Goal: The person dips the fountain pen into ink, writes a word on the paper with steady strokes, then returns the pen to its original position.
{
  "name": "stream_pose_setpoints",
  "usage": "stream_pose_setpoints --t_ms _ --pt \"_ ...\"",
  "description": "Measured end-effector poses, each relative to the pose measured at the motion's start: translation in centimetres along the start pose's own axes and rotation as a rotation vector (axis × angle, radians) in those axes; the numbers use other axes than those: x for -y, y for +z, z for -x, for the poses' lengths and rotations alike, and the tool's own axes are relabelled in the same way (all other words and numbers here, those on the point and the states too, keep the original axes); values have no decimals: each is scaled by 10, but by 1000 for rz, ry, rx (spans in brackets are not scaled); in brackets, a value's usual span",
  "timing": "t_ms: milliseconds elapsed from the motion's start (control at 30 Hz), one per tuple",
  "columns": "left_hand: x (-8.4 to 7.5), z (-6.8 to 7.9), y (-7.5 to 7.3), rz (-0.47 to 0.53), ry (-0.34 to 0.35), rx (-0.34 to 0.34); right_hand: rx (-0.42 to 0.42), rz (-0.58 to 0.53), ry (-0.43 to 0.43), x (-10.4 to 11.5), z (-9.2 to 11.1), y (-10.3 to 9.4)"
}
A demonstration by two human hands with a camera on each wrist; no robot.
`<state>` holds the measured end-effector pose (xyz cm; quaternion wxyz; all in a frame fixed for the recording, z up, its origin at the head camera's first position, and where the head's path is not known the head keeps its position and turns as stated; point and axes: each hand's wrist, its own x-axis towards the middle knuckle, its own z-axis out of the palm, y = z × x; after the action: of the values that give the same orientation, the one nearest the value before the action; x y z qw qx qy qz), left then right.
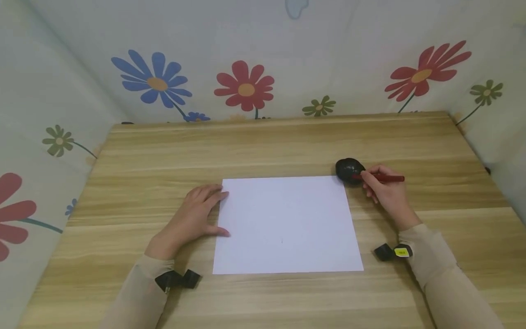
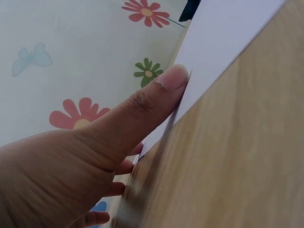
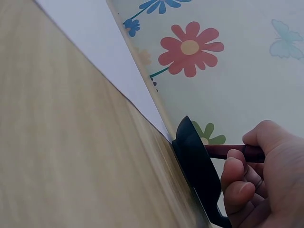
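Observation:
A white sheet of paper lies flat in the middle of the wooden table. My left hand rests flat on the table at the sheet's left edge, fingers straight, thumb touching the paper. My right hand pinches a dark red brush whose tip dips into a small black dish just off the sheet's far right corner. In the right wrist view the fingers curl round the brush handle above the black dish.
Walls with a flower print enclose the table on three sides. A black wrist strap sits on the left forearm and another with a yellow tag on the right. Bare wood stretches behind and in front of the paper.

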<state>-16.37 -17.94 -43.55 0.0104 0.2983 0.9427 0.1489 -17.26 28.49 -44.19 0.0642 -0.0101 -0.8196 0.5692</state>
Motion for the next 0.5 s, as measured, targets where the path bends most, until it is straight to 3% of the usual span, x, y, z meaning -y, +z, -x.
stream_pose_setpoints --t_ms 500 --pt "1 0 -1 18 -7 6 3 53 13 5 -1 0"
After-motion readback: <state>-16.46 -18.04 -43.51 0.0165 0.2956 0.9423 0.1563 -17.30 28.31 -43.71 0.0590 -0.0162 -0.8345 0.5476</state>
